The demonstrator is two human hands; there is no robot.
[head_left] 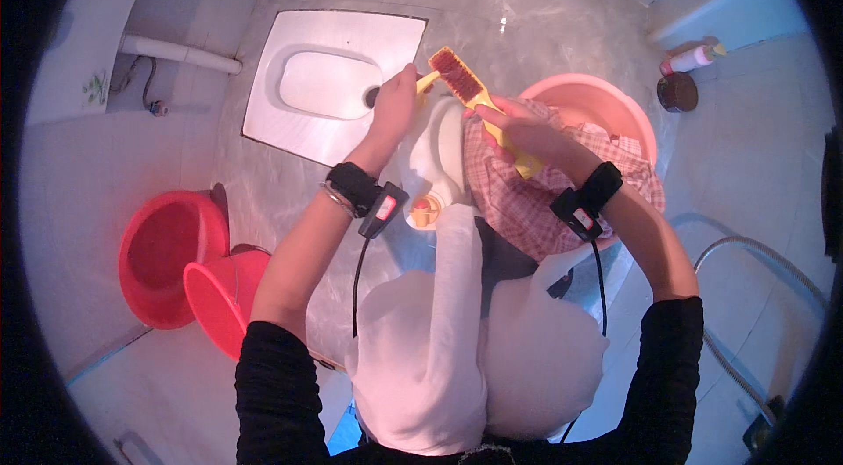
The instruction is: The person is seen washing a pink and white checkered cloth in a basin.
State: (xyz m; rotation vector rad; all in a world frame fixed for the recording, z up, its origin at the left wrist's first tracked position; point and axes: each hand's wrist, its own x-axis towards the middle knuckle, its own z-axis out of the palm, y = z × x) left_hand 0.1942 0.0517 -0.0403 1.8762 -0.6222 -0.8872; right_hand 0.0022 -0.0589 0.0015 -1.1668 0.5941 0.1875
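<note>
In my right hand is a yellow scrubbing brush with dark red bristles, its bristled face turned up and its handle running down through my fingers. My left hand is closed round a small yellow thing beside the brush head; its kind is mostly hidden. Under my right hand, a pink checked cloth garment spills over the edge of a peach basin. Between my hands stands a pale, smooth object with an orange and white round mark, its shape partly covered.
A white squat toilet is set in the floor beyond my left hand. Two red vessels, a basin and a bucket, stand at left. At right are a bottle, a dark jar and a metal hose.
</note>
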